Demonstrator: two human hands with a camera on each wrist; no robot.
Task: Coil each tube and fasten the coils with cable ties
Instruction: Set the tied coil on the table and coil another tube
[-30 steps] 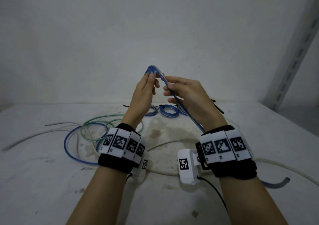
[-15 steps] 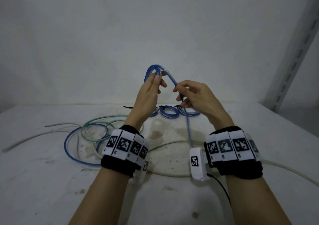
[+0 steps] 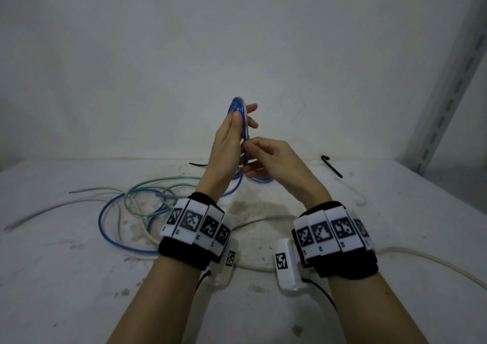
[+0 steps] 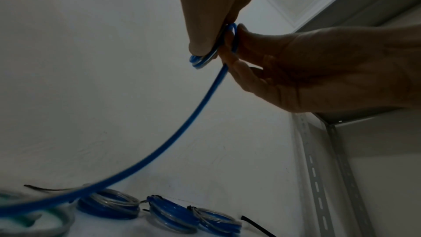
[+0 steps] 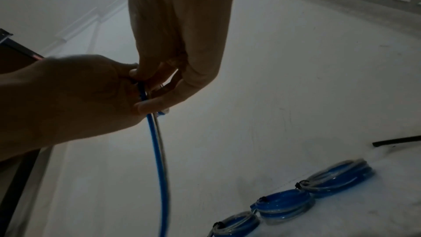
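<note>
Two hands raised together over the table (image 3: 79,277): left hand (image 3: 228,143) clamps the upright blue coil (image 3: 238,109) edge-on, right hand (image 3: 274,159) just beside it pinches the blue tube (image 4: 182,131) at the coil's lower rim. The tube's free run drops down-left to the table, so the right hand is nearer the feed. Farther back: three tied coils (image 5: 284,205), two black cable ties (image 3: 332,165), and loose tubes (image 3: 147,201), count unclear.
</note>
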